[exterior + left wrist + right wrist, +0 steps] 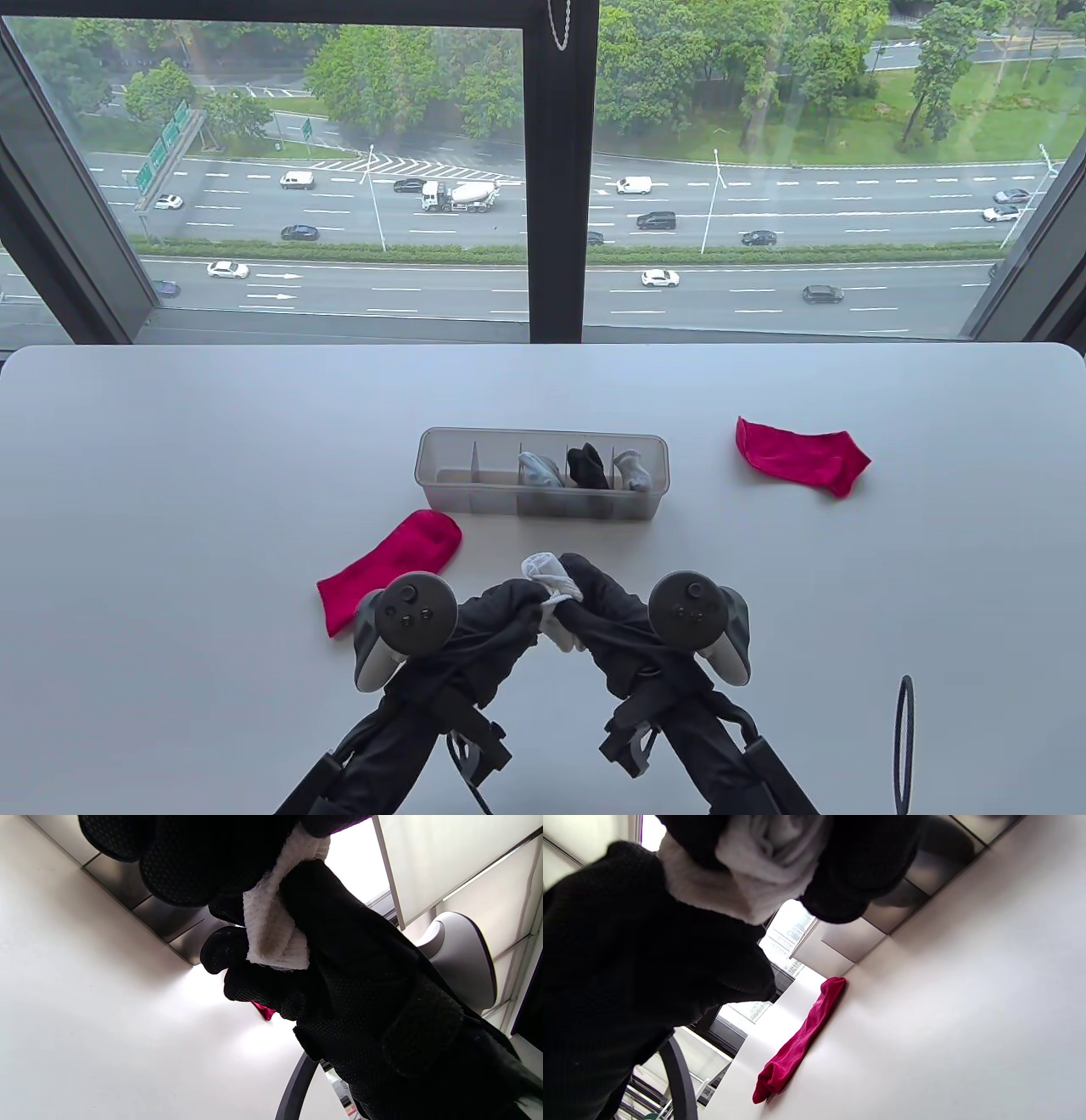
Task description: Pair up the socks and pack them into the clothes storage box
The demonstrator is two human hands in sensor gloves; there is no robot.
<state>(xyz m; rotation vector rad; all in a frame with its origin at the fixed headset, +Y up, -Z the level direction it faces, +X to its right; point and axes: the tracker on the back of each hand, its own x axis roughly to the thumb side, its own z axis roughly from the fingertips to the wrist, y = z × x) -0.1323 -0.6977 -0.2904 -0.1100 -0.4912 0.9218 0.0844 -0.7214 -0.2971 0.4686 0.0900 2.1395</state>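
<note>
White sock bundle (550, 580) pinched between both gloved hands, held just above table (170, 509), near side of storage box (543, 473). Left hand (501, 607) curled round one end, right hand (598, 607) curled round the other; white fabric wrapped over fingers in both wrist views. Looks like the rolling/folding step on a white pair, roll not yet tight.

Next move, as judged: finish the tuck, then lift forward and drop into a free compartment. Needs a one-hand pinch on the bundle so it doesn't unroll, plus a clean entry between dividers.

Box: translucent plastic, long, split by upright dividers. Right three compartments filled: pale grey-blue bundle (540, 469), black bundle (587, 465), light grey bundle (634, 471) at far right. Left compartments look empty; exact count hard to tell through the plastic.

Outstanding: two red socks still loose and well apart. Left red sock (390, 569) flat beside left hand, near box's left end. Right red sock (802, 454) flat off to the right of box. Likely the last pair.
</note>
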